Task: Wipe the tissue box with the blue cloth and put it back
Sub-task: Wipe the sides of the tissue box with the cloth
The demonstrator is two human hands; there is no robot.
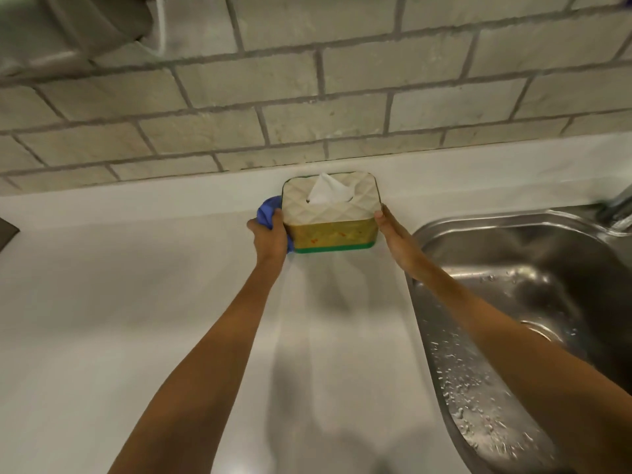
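The tissue box (331, 213) has a cream quilted lid, a yellow-green side and a green base, with a white tissue sticking up. It sits near the back of the white counter (136, 302), close to the wall. My left hand (270, 239) presses against the box's left side with the blue cloth (268, 210) bunched in it. My right hand (398, 239) lies flat against the box's right side, fingers extended. The box is held between both hands.
A wet steel sink (513, 285) lies directly right of the box, with part of a tap (615, 206) at the far right edge. A grey brick wall (307, 97) rises behind the counter. A dark object (7, 230) shows at the left edge.
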